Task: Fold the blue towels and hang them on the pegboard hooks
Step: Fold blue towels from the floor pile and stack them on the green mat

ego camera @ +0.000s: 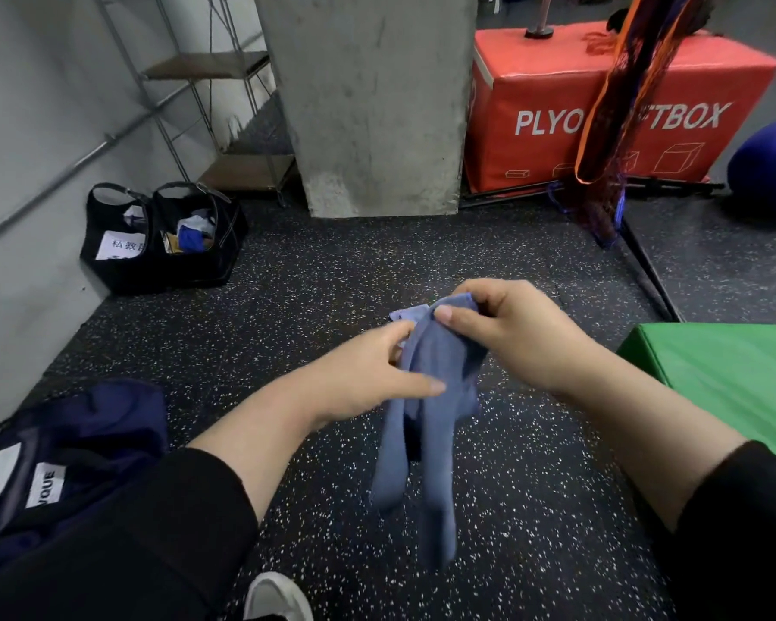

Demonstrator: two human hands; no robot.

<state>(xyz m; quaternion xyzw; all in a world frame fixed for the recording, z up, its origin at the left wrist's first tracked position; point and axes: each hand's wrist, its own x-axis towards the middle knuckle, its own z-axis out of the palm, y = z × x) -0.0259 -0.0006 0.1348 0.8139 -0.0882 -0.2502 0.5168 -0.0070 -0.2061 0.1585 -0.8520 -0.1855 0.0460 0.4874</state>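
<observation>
A blue towel (426, 423) hangs bunched in front of me above the speckled floor. My right hand (511, 333) grips its top edge, thumb over the cloth and fingers curled behind it. On the towel's left side my left hand (377, 374) pinches the cloth between thumb and fingers, just below the top corner. The lower part of the towel dangles loose in long folds and looks blurred. No pegboard or hooks are in view.
A concrete pillar (377, 105) stands ahead, with a red plyo box (556, 73) to its right and a hanging net bag (619, 105) in front of that. Black bags (162, 244) sit by the left wall under a wire shelf (207, 69). A dark blue bag (63, 459) lies at lower left, a green mat (726, 374) at right.
</observation>
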